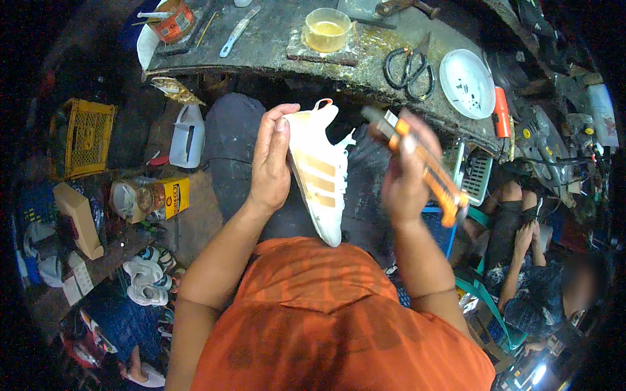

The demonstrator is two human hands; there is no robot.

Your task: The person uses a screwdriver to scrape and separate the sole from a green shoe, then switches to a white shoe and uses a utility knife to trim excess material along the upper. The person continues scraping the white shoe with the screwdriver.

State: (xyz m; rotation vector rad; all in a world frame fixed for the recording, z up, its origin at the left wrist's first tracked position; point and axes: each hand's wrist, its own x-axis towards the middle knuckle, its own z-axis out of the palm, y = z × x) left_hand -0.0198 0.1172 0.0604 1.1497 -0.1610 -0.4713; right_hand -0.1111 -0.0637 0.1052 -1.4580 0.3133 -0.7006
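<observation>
My left hand (270,163) grips a white sneaker (317,171) at its heel and sole. Tan stripes run across the side of the shoe, its toe points down toward my orange shirt, and a loop stands up at the heel. To the right of the shoe, my right hand (407,176) is closed around an orange tool with dark parts that looks like a utility knife (427,166). Motion blurs both this hand and the tool. A gap separates the tool from the sneaker, which hangs over my dark-trousered lap.
On the workbench (261,49) ahead are a cup of yellowish liquid (327,31), black-handled scissors (409,72), a white dish (467,83), a slim knife (239,31) and an orange can (173,25). Shoes (147,280) lie at left; another person (521,260) sits at right.
</observation>
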